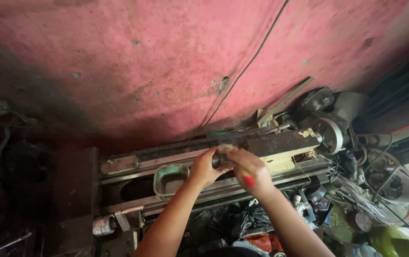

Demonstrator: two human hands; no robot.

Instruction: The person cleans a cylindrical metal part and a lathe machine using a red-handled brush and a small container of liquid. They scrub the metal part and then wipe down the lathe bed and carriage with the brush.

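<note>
A big pink wall (142,62), stained and pitted, is filling most of the view, with a thin dark cable (249,62) running down it toward the bench. Below it a long metal lathe (280,143) is lying across the scene, its bed rails (166,159) grimy and its round handwheel (332,135) sitting at the right end. A shallow metal tray (171,178) is resting on the bed just left of the person's hands. A tangle of loose wires (357,190) is spilling out at the right, and a black plastic bag (249,221) is crumpled beneath the arms. Both arms are reaching up from the bottom of the view and meeting over the middle of the lathe. The left hand (204,169) is curling around a small dark round part (219,159), and the right hand (249,169) is closing over it from the other side, fingers wrapped, so both hands are gripping the same piece. It looks to me as though the person is fitting or twisting the part at the carriage, though the hands are hiding most of it and I cannot be sure. The part is showing only as a dull, dark metal cylinder, sitting right above the bed. The next move would seem to be calling for a firm, steady turn with the piece kept square to the machine.
</note>
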